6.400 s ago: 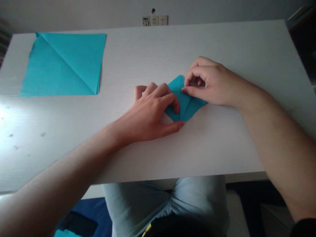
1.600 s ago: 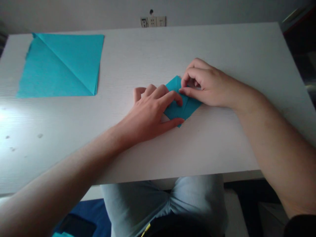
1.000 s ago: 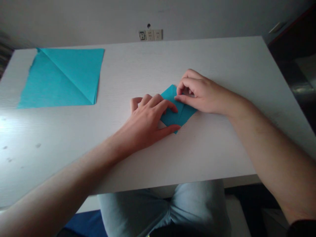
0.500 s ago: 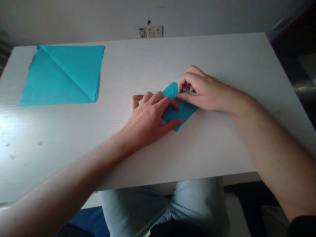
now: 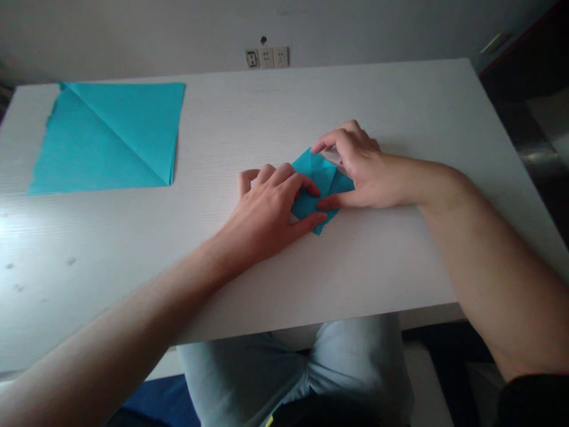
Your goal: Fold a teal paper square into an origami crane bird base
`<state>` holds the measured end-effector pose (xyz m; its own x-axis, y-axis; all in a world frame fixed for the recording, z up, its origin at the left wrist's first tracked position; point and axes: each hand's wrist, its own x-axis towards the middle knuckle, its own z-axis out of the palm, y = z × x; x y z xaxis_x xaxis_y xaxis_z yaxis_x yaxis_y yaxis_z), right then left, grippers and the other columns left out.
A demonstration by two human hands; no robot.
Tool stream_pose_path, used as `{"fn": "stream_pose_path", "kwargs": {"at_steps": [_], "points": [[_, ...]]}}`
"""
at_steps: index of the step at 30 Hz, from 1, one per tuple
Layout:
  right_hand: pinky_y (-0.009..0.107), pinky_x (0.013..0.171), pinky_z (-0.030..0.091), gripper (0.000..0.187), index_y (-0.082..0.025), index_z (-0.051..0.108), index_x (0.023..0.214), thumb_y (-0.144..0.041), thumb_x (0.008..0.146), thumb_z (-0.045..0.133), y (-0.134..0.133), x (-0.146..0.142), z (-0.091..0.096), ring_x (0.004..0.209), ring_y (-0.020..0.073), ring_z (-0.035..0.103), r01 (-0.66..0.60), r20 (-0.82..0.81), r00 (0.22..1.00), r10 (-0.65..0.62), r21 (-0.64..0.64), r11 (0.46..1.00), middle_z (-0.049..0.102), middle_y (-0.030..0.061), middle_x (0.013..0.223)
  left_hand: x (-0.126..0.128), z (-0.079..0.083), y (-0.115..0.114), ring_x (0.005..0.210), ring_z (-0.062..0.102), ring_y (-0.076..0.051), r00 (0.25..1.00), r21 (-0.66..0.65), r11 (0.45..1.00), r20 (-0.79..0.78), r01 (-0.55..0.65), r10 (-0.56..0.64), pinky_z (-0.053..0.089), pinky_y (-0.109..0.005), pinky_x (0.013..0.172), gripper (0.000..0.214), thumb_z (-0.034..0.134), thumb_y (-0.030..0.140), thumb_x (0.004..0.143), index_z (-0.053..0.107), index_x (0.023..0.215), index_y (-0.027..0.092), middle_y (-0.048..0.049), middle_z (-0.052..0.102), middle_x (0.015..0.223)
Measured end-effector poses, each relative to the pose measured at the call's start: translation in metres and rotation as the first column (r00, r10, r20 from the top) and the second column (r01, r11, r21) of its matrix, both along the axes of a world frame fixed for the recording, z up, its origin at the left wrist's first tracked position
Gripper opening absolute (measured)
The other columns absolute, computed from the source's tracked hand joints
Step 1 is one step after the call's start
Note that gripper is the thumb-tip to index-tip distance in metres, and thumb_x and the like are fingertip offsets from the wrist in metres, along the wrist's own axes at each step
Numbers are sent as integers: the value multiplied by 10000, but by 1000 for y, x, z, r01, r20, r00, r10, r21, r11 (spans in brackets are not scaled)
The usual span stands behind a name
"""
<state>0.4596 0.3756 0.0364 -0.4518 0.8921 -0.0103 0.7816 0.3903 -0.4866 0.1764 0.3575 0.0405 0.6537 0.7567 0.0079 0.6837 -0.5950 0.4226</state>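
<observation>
A small piece of folded blue paper (image 5: pixel 323 175) lies on the white table (image 5: pixel 249 279), its creases visible between my hands. My left hand (image 5: pixel 273 207) rests over its left part, fingers spread, with the forefinger and thumb tips pressing on the paper. From the right, my right hand (image 5: pixel 355 160) reaches over it, thumb and forefinger apart. That thumb touches the paper's middle, while the forefinger tip is at its top corner. The left part of the paper is hidden under my left hand.
Larger blue sheets (image 5: pixel 111 136) with a diagonal crease lie stacked at the table's back left. Wall sockets (image 5: pixel 267 57) sit just beyond the far edge. My legs (image 5: pixel 284 373) are below the near edge.
My right hand has opened from a pinch on the paper, its forefinger moving up to the top corner and its thumb down. My left hand stays in place.
</observation>
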Motion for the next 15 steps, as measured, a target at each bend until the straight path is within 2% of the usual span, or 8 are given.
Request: {"fn": "stream_pose_path", "kwargs": {"at_steps": [3,7,9,12,15], "points": [[818,1434,470,946,-358,633,1710,-540,882,1053,0,1,5,1681,576,565,95,55,994,-93,-27,995,586,172,1756,0,1,0,1447,693,-410,1000,-12,1000,-11,-2,2,423,-632,1353,364,914,531,1199,834,1455,284,-121,800,1484],[757,1458,455,900,-281,632,1741,-418,930,998,4,7,11,1703,532,578,186,120,977,-178,-64,980,544,210,1818,-1,4,0,1432,695,-400,1000,-27,1000,-20,-1,1,424,-620,1348,382,930,492,1192,821,1489,278,-122,798,1476],[736,1438,486,839,-295,652,1711,-380,941,975,7,12,8,1688,509,607,224,120,969,-218,-47,973,555,197,1807,-1,5,0,1448,696,-403,1000,-37,999,-25,1,-2,415,-632,1360,369,924,483,1201,822,1484,270,-128,799,1481],[707,1354,574,742,-371,708,1631,-445,948,989,12,19,0,1630,499,657,248,70,966,-248,-2,969,614,143,1760,-1,6,0,1472,695,-410,1000,-42,999,-26,8,-9,410,-644,1372,362,918,478,1209,822,1482,259,-135,799,1490],[630,1202,654,628,-402,766,1532,-526,962,1001,17,23,-4,1460,463,727,272,-10,962,-271,27,962,718,114,1634,-1,7,-1,1475,694,-408,1000,-35,999,-19,12,-12,418,-638,1365,346,891,476,1227,819,1485,257,-136,799,1495]]}}
